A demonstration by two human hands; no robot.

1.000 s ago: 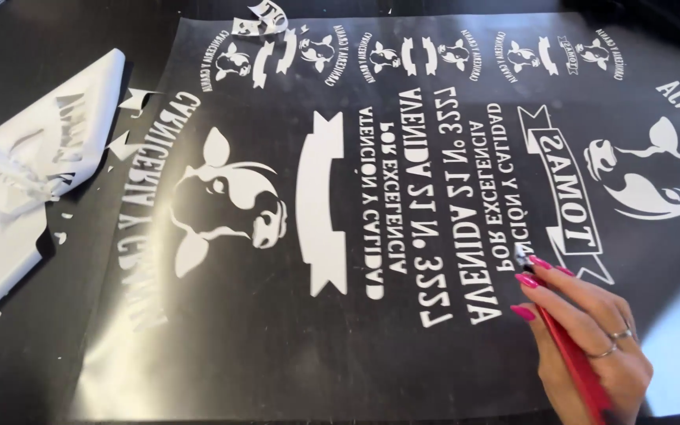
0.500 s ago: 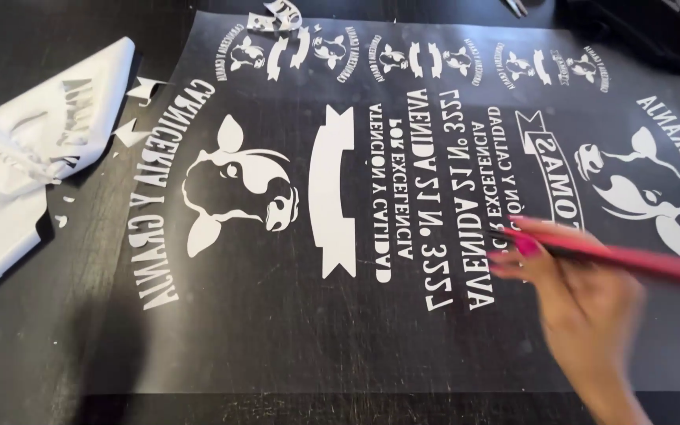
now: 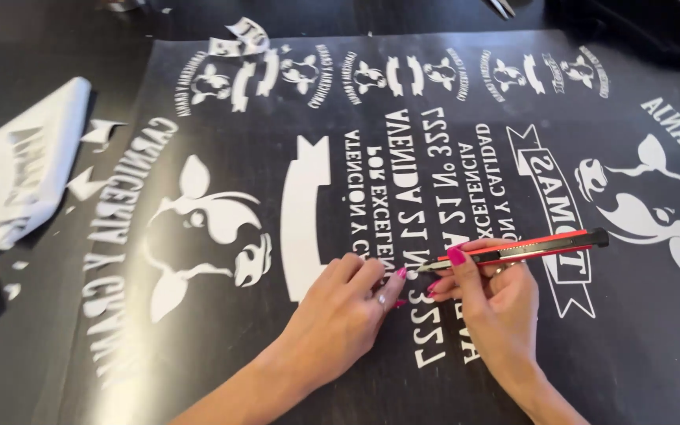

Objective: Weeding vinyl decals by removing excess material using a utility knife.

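Black vinyl sheet covers the bench, where the right hand grips a red utility knife mid-sheet, left hand pressing flat, fingers extended, just beside its blade tip.

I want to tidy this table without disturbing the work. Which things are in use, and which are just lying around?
In use: red utility knife in the right hand; vinyl sheet, pressed by the left hand.

Lying about: pile of peeled white backing; small white scraps; curled scrap.
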